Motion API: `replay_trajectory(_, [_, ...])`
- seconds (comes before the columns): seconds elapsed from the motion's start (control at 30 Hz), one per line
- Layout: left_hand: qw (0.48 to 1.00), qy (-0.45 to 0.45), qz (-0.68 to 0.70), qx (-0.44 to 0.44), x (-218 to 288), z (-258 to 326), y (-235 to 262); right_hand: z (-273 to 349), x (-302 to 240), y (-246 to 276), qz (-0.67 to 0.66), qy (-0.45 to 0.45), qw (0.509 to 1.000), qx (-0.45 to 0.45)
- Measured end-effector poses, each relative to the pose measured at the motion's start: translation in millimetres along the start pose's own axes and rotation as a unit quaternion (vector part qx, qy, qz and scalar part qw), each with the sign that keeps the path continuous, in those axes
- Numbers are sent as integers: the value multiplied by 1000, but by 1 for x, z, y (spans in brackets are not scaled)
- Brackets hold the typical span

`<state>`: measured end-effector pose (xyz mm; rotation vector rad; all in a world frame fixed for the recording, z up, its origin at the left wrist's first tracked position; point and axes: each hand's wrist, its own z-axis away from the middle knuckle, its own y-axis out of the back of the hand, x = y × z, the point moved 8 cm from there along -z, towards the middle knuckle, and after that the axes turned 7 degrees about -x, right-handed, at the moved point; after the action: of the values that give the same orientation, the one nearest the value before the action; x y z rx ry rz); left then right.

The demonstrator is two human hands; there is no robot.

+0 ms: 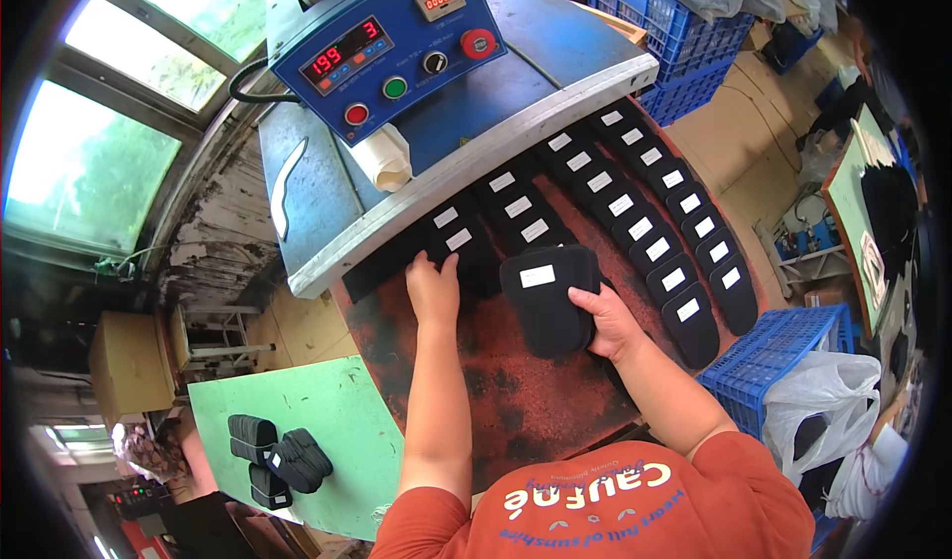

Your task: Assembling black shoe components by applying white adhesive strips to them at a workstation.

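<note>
Two hands at a blue heat-press machine (436,113), laying out black insoles.

On the rust-brown metal bench (516,390), rows of black foam insoles with white labels (635,227) number roughly twenty. The left hand (433,289) reaches forward, fingers together, flat on one insole. The right hand (607,323) has its fingers clamped on a stack of black insoles (545,296), count unclear.

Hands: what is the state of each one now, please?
Left hand: open, flat on a black insole.
Right hand: closed, holding a stack of black insoles.
</note>
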<state>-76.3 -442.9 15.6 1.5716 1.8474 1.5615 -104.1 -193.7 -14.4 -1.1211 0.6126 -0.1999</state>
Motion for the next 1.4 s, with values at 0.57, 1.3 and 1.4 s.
replay_trajectory(0.57, [815,201,494,-227,53,70,-10,11,-3,15,110,48,992,44])
replay_trajectory(1.3, [820,320,409,-240,31,135,-3,54,-33,19,-23,63,998,5])
replay_trajectory(1.4, [974,4,220,-55,65,116,41,57,-15,21,37,62,996,58])
